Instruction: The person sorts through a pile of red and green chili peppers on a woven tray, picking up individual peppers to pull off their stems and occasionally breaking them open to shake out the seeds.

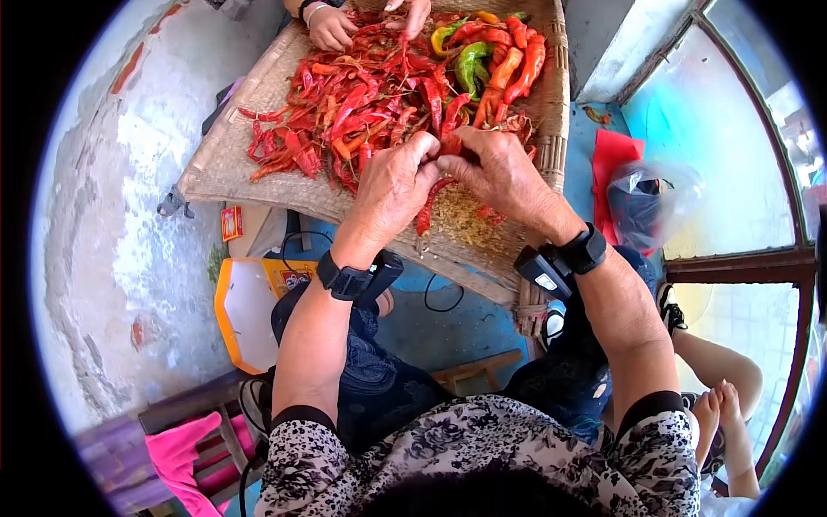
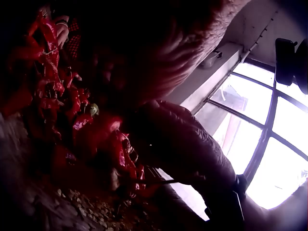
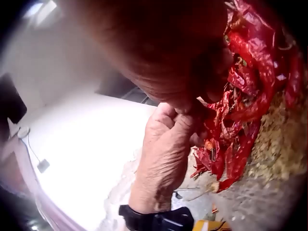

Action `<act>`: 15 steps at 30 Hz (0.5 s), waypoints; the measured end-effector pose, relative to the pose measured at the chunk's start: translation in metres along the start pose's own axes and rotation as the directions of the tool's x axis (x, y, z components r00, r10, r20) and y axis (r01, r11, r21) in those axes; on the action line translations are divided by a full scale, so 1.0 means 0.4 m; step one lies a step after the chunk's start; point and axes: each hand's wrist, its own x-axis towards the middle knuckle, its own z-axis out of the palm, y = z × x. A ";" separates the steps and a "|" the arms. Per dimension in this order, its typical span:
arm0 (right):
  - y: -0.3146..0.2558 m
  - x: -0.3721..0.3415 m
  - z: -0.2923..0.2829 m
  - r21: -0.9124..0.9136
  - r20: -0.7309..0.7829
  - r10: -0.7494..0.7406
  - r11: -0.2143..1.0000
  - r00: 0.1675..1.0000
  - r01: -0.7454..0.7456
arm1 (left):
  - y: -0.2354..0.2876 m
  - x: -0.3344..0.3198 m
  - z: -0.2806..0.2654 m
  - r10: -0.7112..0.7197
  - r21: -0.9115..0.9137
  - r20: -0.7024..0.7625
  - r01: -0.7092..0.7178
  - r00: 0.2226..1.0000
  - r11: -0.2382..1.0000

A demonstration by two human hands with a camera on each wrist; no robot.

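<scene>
- Head view: at 12 o'clock, a woven tray is seen heaped with wrinkled red peppers; green peppers are set between 12 and 1.
- Just above centre, a red pepper is pinched by the left hand and the right hand, the fingers of both curled and brought close together.
- Pale seeds are scattered on the tray toward 2 o'clock. Another person's hands are held over the heap between 11 and 12.
- Left wrist view: much is lost in darkness; peppers are shown between 9 and 10, seeds at 7, a bright window at 3. The fingers' state cannot be told here.
- Right wrist view: the left hand's curled fingers are seen near centre, peppers at 2; the pinched piece is mostly hidden.
</scene>
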 end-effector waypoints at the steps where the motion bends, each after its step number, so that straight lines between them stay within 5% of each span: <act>1: -0.007 0.006 -0.003 0.051 0.004 0.068 0.996 0.998 -0.068 | 0.010 0.000 -0.001 -0.041 -0.076 -0.014 0.040 0.999 0.996; 3: -0.005 0.015 -0.021 -0.005 -0.128 0.041 0.999 0.991 -0.042 | 0.013 -0.005 -0.008 -0.081 -0.150 -0.029 0.076 0.996 0.986; 7: 0.040 0.039 -0.086 0.190 -0.218 0.219 0.965 0.951 -0.179 | 0.006 -0.026 -0.024 -0.236 0.204 0.158 0.202 0.959 0.958; 9: 0.065 0.042 -0.118 0.038 -0.245 0.245 0.969 0.938 -0.243 | -0.004 -0.045 -0.009 -0.224 0.285 0.279 0.142 0.934 0.948; 13: 0.070 0.030 -0.113 -0.140 -0.440 0.111 0.972 0.891 -0.190 | -0.019 -0.057 -0.001 -0.171 0.212 0.250 0.118 0.953 0.970; 15: 0.034 0.020 -0.108 -0.126 -0.367 0.152 0.969 0.918 -0.210 | -0.022 -0.045 -0.009 -0.211 0.217 0.227 0.162 0.951 0.963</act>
